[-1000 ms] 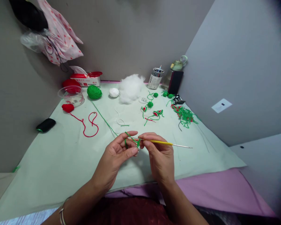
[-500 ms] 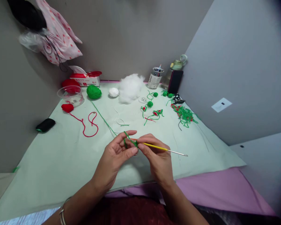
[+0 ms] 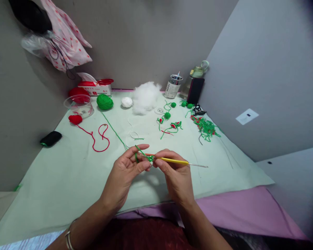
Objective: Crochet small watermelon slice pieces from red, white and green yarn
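My left hand pinches a small piece of green crochet work between thumb and fingers. A strand of green yarn is looped over its raised index finger and runs back to the green yarn ball. In my right hand is a crochet hook with a yellow handle and metal ends. Its left tip lies at the green stitches; the other end points right. An orange-red sliver shows between the hands, and I cannot tell what it is.
On the table are a red crocheted piece with a yarn tail, white stuffing, a white ball, small green balls and a pile of yarn scraps. A clear tub, pen can, bottle and phone stand behind.
The hook has turned slightly, closer to level, with more of its handle showing. My left hand has shifted a little to the left, and more of the green work is visible.
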Demonstrator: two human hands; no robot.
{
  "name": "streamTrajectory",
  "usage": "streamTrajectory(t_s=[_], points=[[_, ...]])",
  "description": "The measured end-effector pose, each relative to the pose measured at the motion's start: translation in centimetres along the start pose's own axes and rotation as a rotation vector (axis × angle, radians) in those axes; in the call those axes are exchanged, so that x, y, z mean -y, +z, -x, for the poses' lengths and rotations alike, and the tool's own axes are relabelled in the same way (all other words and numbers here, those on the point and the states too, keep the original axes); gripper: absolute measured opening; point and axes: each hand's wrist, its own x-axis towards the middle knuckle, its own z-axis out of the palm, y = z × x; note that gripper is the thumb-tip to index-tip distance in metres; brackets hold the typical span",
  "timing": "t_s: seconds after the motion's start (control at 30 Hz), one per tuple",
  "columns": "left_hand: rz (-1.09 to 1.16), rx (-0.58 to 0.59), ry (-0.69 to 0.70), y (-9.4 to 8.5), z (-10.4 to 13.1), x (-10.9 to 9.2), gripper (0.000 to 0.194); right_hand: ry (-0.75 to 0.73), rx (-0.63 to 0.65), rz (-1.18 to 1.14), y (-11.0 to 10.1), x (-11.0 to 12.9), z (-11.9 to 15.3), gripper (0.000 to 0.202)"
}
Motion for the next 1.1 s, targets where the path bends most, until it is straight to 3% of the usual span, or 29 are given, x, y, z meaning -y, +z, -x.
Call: streamTrajectory(t_s=[0.47, 0.8, 1.1], points=[[-0.030, 0.057, -0.082, 0.3, 0.4, -1.2, 0.092, -0.151, 0.097, 0.134, -0.2, 0.7, 0.0, 0.012], [-0.027, 0.162, -0.153, -0.1, 0.3, -1.4, 0.108, -0.168, 0.116, 0.156, -0.5, 0.5, 0.2, 0.014], [-0.006, 0.152, -0.191, 0.1, 0.2, -1.8, 0.106, -0.128, 0.172, -0.011, -1.2, 0.2, 0.1, 0.016]])
